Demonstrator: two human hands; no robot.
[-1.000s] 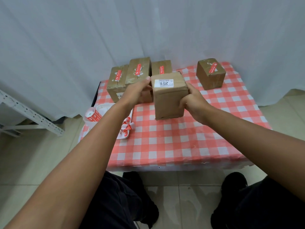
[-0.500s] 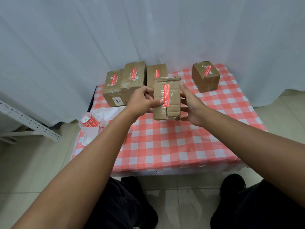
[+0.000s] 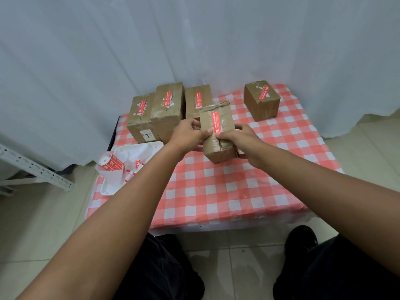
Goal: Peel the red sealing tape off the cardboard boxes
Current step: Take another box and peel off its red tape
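Fingers (image 3: 225,135) on glossy taped cardboard box (image 3: 218,131)

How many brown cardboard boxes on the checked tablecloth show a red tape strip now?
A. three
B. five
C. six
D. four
B: three brown cardboard boxes in the back row, one standing apart at the right, and one held between the hands each show a red strip.

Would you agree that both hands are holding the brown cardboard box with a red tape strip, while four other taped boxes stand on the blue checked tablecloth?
Not quite: the head view shows the checked tablecloth is red and white, not blue. The rest holds: both hands, left and right, hold the brown cardboard box with its red tape strip.
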